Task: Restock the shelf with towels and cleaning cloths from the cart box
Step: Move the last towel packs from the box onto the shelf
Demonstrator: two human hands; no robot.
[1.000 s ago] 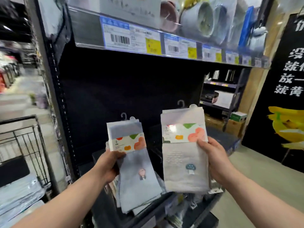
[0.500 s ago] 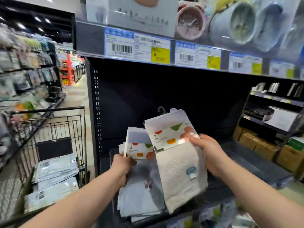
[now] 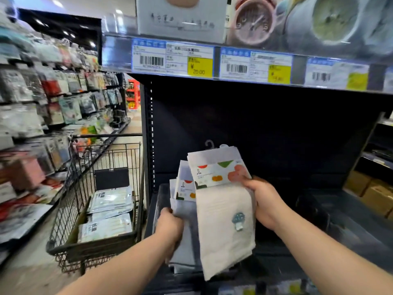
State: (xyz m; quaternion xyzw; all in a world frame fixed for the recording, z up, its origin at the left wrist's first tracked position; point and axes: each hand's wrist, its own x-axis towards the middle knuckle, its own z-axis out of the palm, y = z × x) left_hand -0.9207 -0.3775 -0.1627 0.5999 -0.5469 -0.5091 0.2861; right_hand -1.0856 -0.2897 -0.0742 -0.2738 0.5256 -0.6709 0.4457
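Observation:
My right hand (image 3: pixel 264 203) grips a cream towel (image 3: pixel 225 226) with a small mushroom patch and a colourful paper band, its hanger hook at the top. It overlaps a grey towel (image 3: pixel 184 211) with the same kind of band, held at its left edge by my left hand (image 3: pixel 170 227). Both towels hang over the left end of the dark shelf (image 3: pixel 350 228). The grey towel is mostly hidden behind the cream one.
A wire shopping cart (image 3: pixel 93 209) stands to the left with a box of packaged cloths (image 3: pixel 110 211) inside. Above hangs an upper shelf edge with price labels (image 3: pixel 172 58) and boxed clocks. Cardboard boxes (image 3: pixel 376 194) sit at far right. Hanging goods line the left aisle.
My view has swung left, so the cart now shows more. Both hands brought the two towels together and lower, with the cream one now overlapping the grey one.

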